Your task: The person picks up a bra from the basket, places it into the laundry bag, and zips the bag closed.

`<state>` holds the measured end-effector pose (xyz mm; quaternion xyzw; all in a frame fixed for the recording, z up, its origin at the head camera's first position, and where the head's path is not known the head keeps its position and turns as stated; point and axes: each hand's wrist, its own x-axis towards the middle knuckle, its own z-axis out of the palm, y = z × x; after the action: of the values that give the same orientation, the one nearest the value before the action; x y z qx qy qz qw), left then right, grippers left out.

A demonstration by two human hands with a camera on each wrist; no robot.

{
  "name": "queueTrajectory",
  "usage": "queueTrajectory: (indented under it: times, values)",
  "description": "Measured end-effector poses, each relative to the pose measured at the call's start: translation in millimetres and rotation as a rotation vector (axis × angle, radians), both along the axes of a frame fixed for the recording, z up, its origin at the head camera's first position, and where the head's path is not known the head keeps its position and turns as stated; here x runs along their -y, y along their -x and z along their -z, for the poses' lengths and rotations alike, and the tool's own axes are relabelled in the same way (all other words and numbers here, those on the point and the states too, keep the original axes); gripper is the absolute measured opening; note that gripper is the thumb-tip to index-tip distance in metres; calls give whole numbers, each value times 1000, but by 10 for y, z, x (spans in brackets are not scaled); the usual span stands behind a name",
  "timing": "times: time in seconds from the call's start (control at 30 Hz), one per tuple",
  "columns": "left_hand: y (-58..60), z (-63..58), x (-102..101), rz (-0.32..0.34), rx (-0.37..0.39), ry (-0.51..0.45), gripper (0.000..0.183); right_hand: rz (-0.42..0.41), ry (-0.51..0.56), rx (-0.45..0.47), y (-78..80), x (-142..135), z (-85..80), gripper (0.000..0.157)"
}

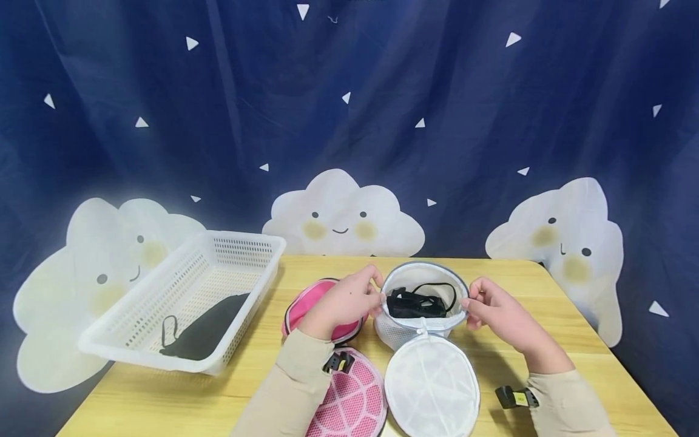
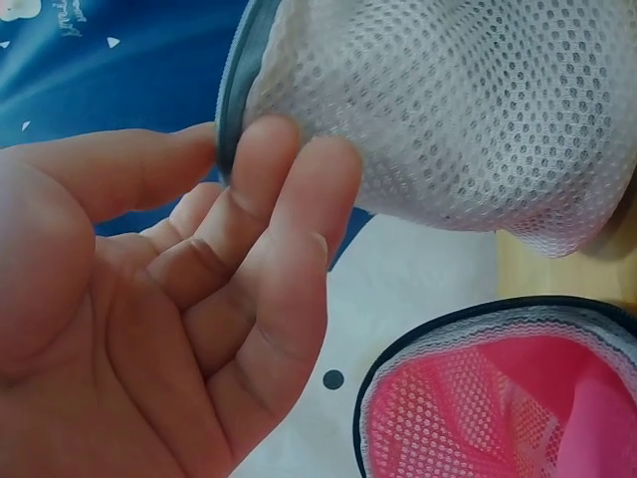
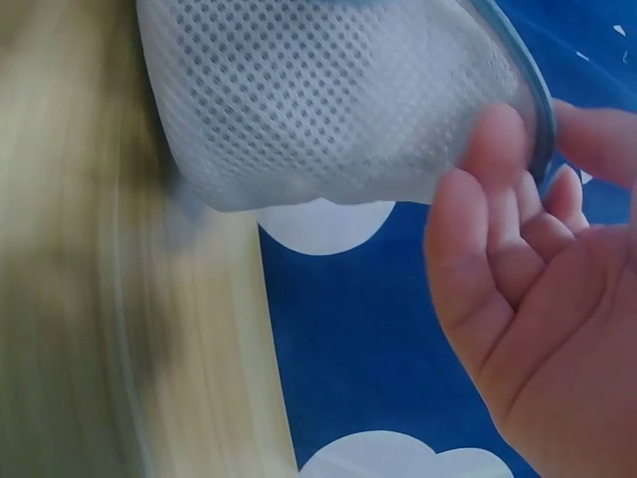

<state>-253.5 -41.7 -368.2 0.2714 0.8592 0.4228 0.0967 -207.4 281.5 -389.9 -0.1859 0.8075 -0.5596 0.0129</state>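
Observation:
A white mesh laundry bag (image 1: 389,328) stands unzipped, with its round lid (image 1: 432,386) hanging down toward me. Inside it lies a bundled black item (image 1: 416,303) with a thin strap looping up. My left hand (image 1: 349,298) pinches the bag's grey-blue rim on the left side, thumb on one face and fingertips on the mesh. On the opposite side, my right hand (image 1: 499,312) pinches the same rim between thumb and fingers. Beside the left hand is an open pink mesh laundry bag (image 2: 468,408), partly hidden by that hand in the head view.
The pink bag's round mesh lid (image 1: 352,394) lies in front of it, partly under the left sleeve. At the left, a white plastic basket (image 1: 147,358) holds a black cloth item (image 1: 210,328) with a thin strap. A dark blue curtain (image 1: 349,121) hangs behind the wooden table (image 1: 251,394).

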Motion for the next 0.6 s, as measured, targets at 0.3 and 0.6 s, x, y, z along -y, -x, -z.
queueTrajectory:
  times: [0.3, 0.6]
  values:
    - [-44, -45, 40, 116, -41, 113, 9, -108, -81, 18, -5, -69, 12, 20]
    - [-228, -165, 41, 372, 8, 223, 26, -91, -63, 40, -5, -40, -4, 20]
